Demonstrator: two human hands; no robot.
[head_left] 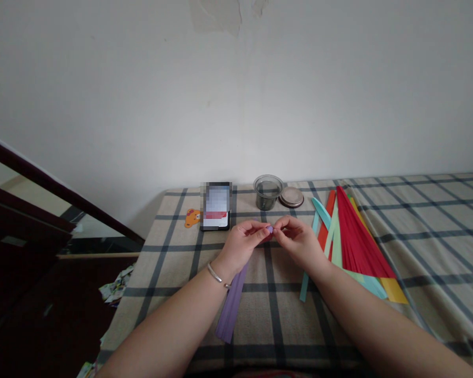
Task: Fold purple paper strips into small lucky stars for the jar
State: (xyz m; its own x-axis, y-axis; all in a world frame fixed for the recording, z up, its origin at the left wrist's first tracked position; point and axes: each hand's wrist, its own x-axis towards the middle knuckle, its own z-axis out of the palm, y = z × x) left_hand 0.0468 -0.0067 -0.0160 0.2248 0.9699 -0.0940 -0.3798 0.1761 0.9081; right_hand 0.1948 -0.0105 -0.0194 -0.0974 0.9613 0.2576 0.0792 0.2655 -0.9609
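One purple piece point(270, 229) between left grip point(242, 242) and right grip point(301, 244)

Dim, diffuse light reaches my tabletop point(294, 323); the floor point(79, 310) left of it sinks into near-black. Above it my left hand point(242, 244) and right hand point(301, 244) look crisp; the phone point(216, 202) on it is pixelated.
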